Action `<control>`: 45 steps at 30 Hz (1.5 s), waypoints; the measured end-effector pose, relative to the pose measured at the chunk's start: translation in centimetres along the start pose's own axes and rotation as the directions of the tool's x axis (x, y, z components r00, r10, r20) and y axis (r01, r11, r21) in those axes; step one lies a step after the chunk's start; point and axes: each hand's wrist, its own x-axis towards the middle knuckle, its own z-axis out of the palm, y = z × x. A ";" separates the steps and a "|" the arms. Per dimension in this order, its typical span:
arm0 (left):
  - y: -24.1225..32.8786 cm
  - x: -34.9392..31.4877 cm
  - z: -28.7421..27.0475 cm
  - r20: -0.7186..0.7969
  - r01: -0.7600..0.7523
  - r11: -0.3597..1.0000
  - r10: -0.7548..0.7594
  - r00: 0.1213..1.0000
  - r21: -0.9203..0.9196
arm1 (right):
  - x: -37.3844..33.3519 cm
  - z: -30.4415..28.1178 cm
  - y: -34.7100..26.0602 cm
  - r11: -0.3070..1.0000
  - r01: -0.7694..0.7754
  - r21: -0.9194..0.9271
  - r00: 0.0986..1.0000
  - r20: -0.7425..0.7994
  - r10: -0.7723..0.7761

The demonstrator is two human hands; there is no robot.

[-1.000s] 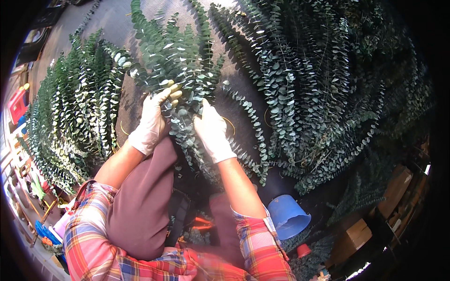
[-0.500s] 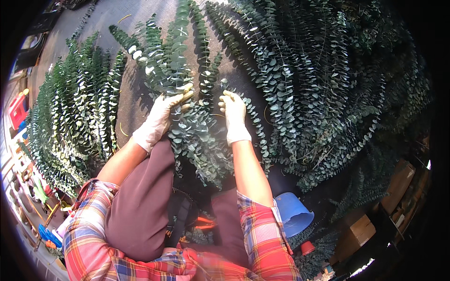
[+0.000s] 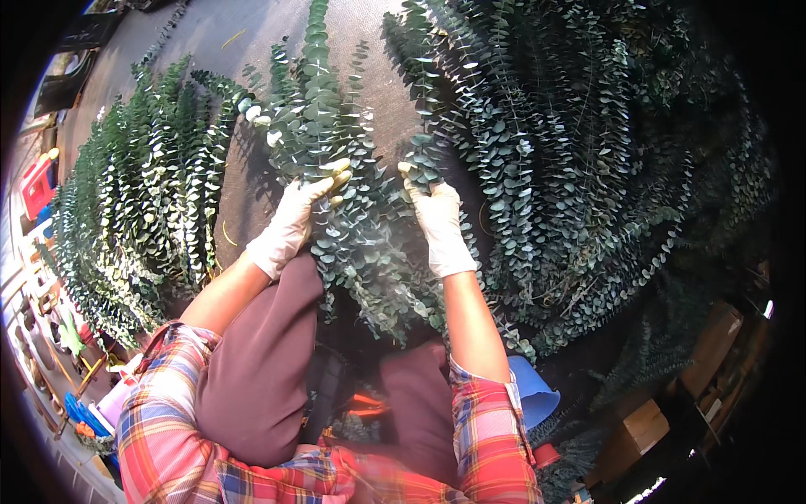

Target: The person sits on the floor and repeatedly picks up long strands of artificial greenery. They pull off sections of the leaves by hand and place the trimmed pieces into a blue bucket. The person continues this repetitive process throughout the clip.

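My left hand (image 3: 290, 220), in a pale thin glove, is closed round a bunch of eucalyptus stems (image 3: 319, 105) with round grey-green leaves. The bunch points away from me, and its leafy lower part hangs towards my lap. To its right, my right hand (image 3: 440, 223), gloved alike, pinches a single eucalyptus stem (image 3: 426, 155) near the far end of the fingers. Leaves partly hide the fingertips of that hand. A large heap of eucalyptus (image 3: 554, 160) lies right beside it. Another pile of eucalyptus (image 3: 151, 193) rests on the left.
A brown work surface (image 3: 210, 55) lies under the foliage. By my right elbow is a blue bucket (image 3: 536, 395), with a small red pot (image 3: 546, 455) below it. A cardboard box (image 3: 645, 425) stands at the lower right. A red container (image 3: 36, 186) is at the far left.
My right hand has moved slightly right and nearer me, and a leafy stem now shows in its fingers. The left hand keeps the bunch, which has gained stems on its right side.
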 end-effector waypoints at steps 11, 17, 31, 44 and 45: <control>1.7 -2.5 2.1 0.173 -0.071 0.993 0.053 0.983 0.099 | -5.9 -7.4 -9.6 0.989 0.095 0.114 0.986 -0.151 -0.078; 7.9 -7.8 10.7 0.456 -0.353 0.931 0.276 0.846 0.093 | -9.2 -4.5 -13.4 0.982 0.183 -0.043 0.976 -0.110 -0.187; 26.4 -15.3 6.4 0.412 -0.765 0.644 0.699 0.585 -0.007 | -14.1 -6.8 -10.3 0.914 -0.073 -0.400 0.906 -0.409 -0.107; 28.9 -26.7 -1.7 0.327 -0.803 0.580 0.739 0.589 0.134 | -22.8 16.8 -28.0 0.871 0.491 -0.006 0.751 0.510 -0.420; 27.8 -27.9 -0.9 0.249 -0.792 0.599 0.754 0.608 0.121 | -25.4 20.9 -29.1 0.791 0.598 0.134 0.682 0.433 -0.589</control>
